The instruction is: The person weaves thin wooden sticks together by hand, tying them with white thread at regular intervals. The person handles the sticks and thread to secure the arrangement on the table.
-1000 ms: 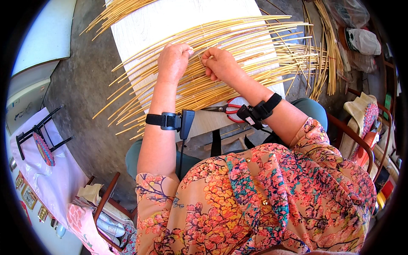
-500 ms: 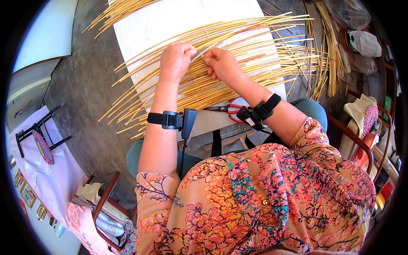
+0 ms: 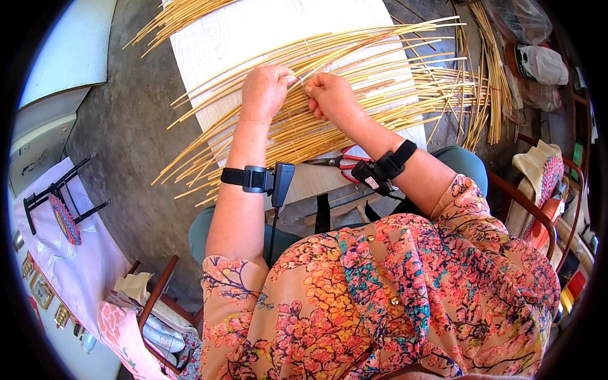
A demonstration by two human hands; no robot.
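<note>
My left hand (image 3: 265, 92) is closed in a pinch over the long yellow canes (image 3: 354, 50), which lie loosely side by side across the white table (image 3: 221, 28). Close beside it, my right hand (image 3: 332, 95) pinches too, with its other fingers curled over the canes. A thin pale strand (image 3: 300, 81) runs between both sets of fingertips; whether it is string or split cane I cannot tell. Red-handled shears (image 3: 347, 166) lie below the canes on a pale board, partly hidden by my right wrist strap.
Another cane bundle (image 3: 168, 19) lies at the top left, and more canes (image 3: 493, 82) lie at the right near plastic-wrapped items (image 3: 541, 63). Chairs with cushions stand at right (image 3: 551, 190) and lower left (image 3: 155, 297). A lilac-covered surface (image 3: 69, 259) holds a black folded frame.
Both hands have shifted slightly to the right, my left one most, nearer my right fingertips, and some canes have moved a little. The pale strand shows more clearly between the fingers.
</note>
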